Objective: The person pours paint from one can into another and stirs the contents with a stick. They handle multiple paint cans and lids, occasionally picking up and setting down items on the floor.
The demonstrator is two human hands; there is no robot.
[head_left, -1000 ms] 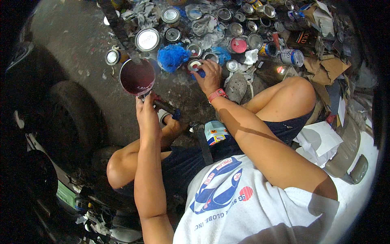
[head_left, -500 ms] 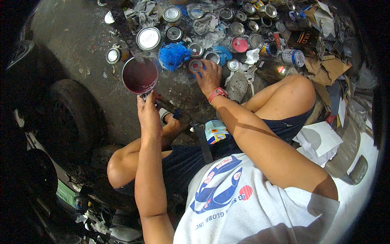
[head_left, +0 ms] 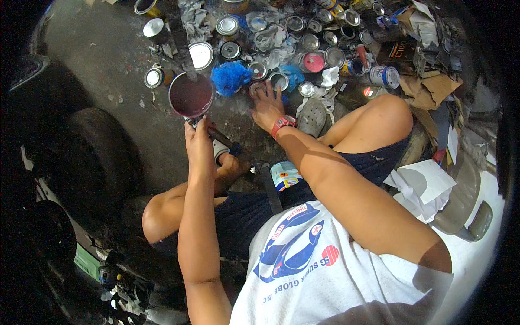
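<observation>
My left hand (head_left: pixel 199 135) grips the handle of a round paint cup (head_left: pixel 189 100) filled with dark maroon liquid. A flat, paint-smeared strip (head_left: pixel 187 59) stands up from the cup, and a dark tool (head_left: pixel 222 138) with a blue end lies crosswise beside my fingers. My right hand (head_left: pixel 265 111) has its fingers over a small reddish can (head_left: pixel 257 88) on the ground, mostly covered by them. A bunched blue plastic bag (head_left: pixel 230 77) lies between cup and small can; open tins (head_left: pixel 279 80) and a silver lid (head_left: pixel 306 89) are just right of my fingers.
Several paint tins (head_left: pixel 314 62), crumpled paper (head_left: pixel 330 78) and torn cardboard (head_left: pixel 430 89) crowd the far side and right. A tyre (head_left: pixel 100 151) is at the left. A grey clog (head_left: pixel 311 116), a label-covered can (head_left: pixel 285 174) between my legs and white sheets (head_left: pixel 422 187) are nearby.
The cup in my left hand has shifted slightly up and right. My right hand has slid a little left, its fingers now covering more of the small can.
</observation>
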